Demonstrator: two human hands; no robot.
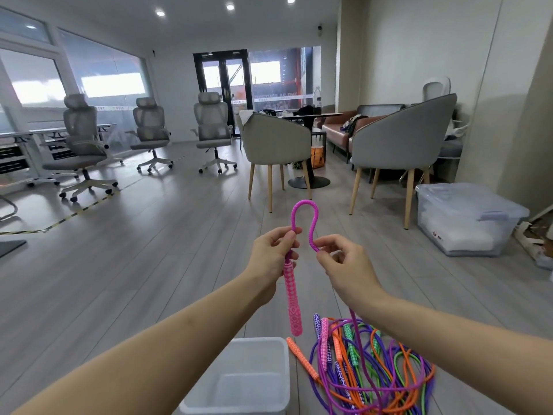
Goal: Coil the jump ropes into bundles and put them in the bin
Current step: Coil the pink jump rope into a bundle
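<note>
Above wooden floor (149, 265), pink rope (304, 211) looped between left hand (273, 253) and right hand (344, 262).

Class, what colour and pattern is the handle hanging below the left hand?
Pink handle with a white diamond pattern, under the left hand; head view.

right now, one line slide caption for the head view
Both hands loop a pink jump rope above a white bin and a tangled rope pile.

An office: grey mesh swivel chairs (80, 145) on castors beside white desks (36, 136), glass partition walls (101, 82), grey upholstered armchairs (401, 142) around a dark meeting table (311, 116).
</note>
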